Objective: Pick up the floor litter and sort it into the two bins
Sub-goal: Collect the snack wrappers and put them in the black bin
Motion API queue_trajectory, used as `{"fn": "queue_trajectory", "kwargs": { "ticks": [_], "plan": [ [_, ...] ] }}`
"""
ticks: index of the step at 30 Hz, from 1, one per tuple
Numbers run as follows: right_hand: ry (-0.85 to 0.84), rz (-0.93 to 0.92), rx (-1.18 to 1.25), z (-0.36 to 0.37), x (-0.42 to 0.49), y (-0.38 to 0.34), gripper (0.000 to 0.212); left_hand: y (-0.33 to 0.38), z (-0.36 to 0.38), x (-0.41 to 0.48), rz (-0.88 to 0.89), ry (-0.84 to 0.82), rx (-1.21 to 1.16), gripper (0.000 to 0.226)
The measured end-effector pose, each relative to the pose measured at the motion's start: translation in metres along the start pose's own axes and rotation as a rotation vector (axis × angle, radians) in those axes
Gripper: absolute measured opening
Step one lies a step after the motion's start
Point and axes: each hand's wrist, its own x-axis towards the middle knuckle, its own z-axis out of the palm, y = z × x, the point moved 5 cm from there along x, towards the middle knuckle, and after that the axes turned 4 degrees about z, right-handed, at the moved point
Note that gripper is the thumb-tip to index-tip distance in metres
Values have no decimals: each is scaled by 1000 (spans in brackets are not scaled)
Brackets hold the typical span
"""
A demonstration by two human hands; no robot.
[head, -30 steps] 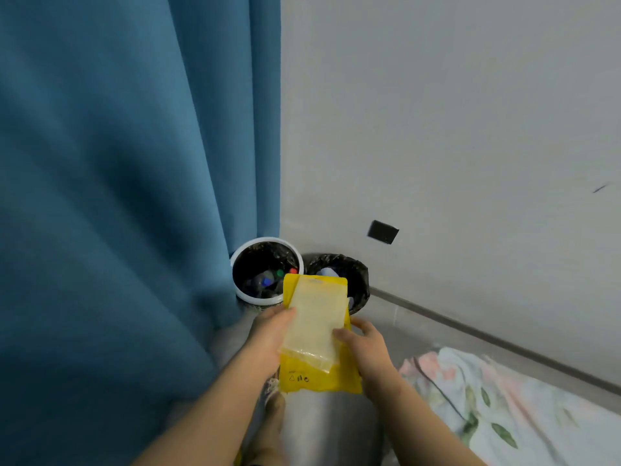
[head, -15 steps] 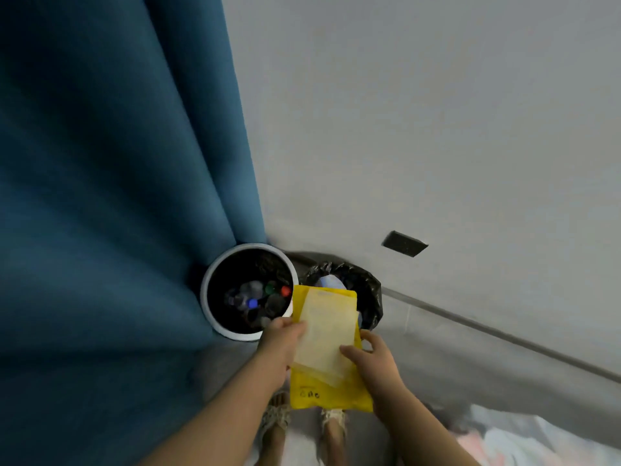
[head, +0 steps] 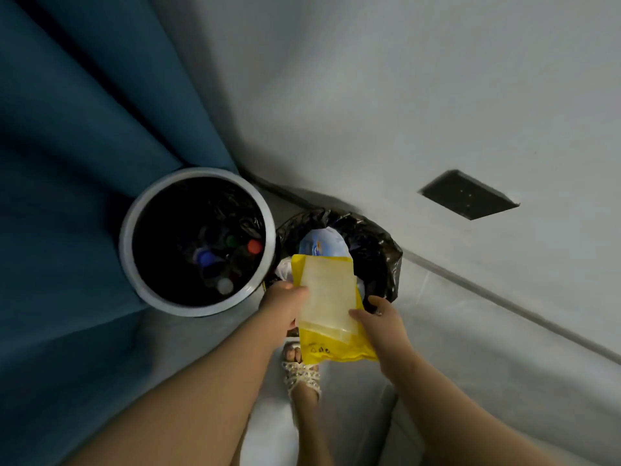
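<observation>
A flat yellow pouch (head: 331,304) with a pale clear front panel is held by both my hands. My left hand (head: 284,306) grips its left edge and my right hand (head: 383,322) grips its right edge. The pouch's top end hangs over the near rim of the black-bagged bin (head: 379,243), which holds a pale blue wrapper and white litter. Left of it stands the white-rimmed round bin (head: 131,230), with several bottle caps showing deep inside.
A blue curtain (head: 84,129) hangs close on the left, touching the white-rimmed bin. A grey wall (head: 403,95) with a dark socket plate (head: 468,195) runs behind the bins. My sandalled foot (head: 302,371) stands on the floor just below the pouch.
The view has closed in and tilted down over the bins. Both hands have carried the pouch forward, from in front of the bins to above the black-bagged bin's rim.
</observation>
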Motion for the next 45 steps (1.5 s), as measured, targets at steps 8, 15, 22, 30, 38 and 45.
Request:
{"fn": "queue_trajectory", "kwargs": {
  "ticks": [8, 15, 22, 30, 38, 45],
  "plan": [
    [3, -70, 76, 9, 44, 4, 53, 5, 27, 43, 34, -59, 12, 20],
    [7, -78, -36, 15, 51, -4, 58, 13, 24, 62, 136, -29, 315, 49],
    [11, -137, -63, 15, 21, -18, 59, 27, 2, 28, 297, 23, 577, 38],
    [55, -244, -162, 14, -60, -47, 60, 57, -43, -56, 551, 59, 854, 30],
    [116, -346, -435, 25, -175, -49, 59, 51, -99, -159, 661, 94, 1034, 35],
    [150, -421, -612, 39, -266, -29, 51, 10, -135, -232, 710, 111, 1115, 36]
  ]
}}
